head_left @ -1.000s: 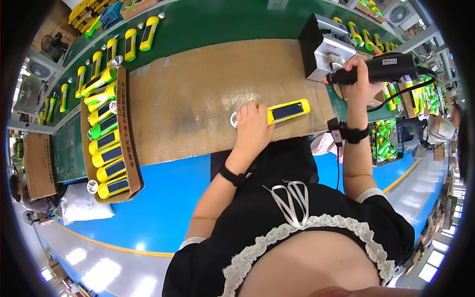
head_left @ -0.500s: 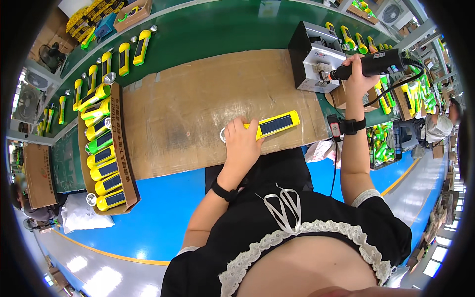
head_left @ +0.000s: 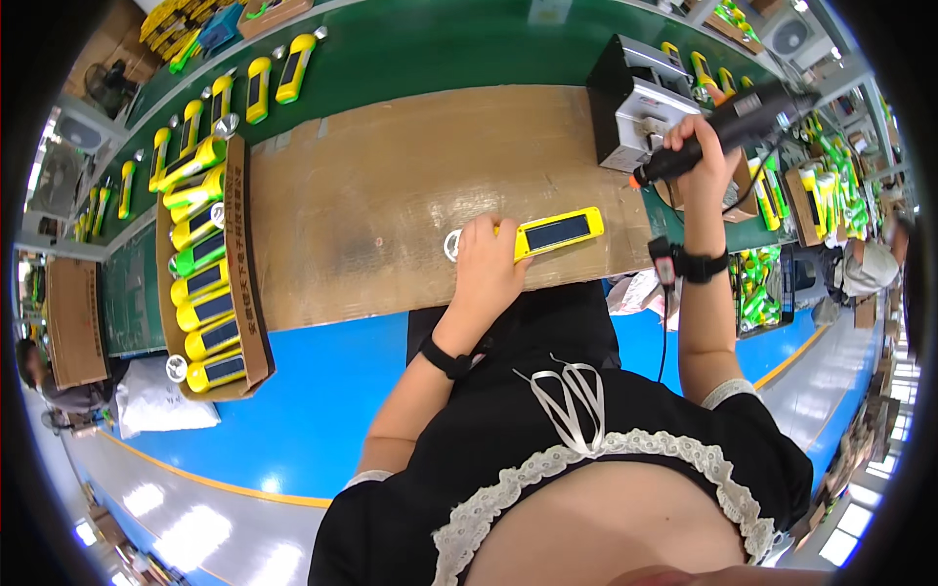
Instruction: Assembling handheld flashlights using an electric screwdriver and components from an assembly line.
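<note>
Our left hand is closed over the head end of a yellow flashlight, pressing it to the cardboard sheet, while our right hand grips a black power screwdriver in the air. At the far left we have a long cardboard box packed with a row of flashlights, mostly yellow, one green. Behind it, more flashlights lie on the green table. In the middle, our flashlight lies on the sheet near its front edge, its dark panel facing up and its round clear end showing left of our fingers. To the right, the screwdriver's orange tip points down and left, well apart from the flashlight, just in front of a black and silver machine.
</note>
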### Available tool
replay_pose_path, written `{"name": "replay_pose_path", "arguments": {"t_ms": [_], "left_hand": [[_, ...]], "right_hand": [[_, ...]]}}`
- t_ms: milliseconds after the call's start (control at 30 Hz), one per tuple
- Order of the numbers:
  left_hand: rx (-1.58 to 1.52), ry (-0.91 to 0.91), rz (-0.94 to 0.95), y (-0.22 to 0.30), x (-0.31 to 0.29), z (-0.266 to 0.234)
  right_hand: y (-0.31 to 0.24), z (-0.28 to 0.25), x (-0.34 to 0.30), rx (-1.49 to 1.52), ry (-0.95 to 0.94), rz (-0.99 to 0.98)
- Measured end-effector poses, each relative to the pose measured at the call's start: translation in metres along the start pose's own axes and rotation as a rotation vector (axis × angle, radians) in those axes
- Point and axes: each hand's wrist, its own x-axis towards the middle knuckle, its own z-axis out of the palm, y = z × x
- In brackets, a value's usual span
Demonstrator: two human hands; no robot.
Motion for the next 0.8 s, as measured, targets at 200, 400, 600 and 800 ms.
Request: {"name": "replay_pose_path", "arguments": {"t_ms": [200,400,600,800], "left_hand": [[-0.019,0.008,0.028,-0.003,-0.004,0.001],[-0.031,0.067,0.031,-0.001,-0.007,0.006],[-0.013,0.09,0.038,-0.004,-0.012,0.01],[-0.008,0.096,0.043,-0.003,-0.012,0.011]], "right_hand": [[-0.008,0.061,-0.064,0.094,-0.165,-0.066],[-0.002,0.092,-0.081,0.149,-0.246,-0.012],[0.009,0.099,-0.087,0.159,-0.262,0.046],[0.01,0.101,-0.091,0.174,-0.235,0.068]]}}
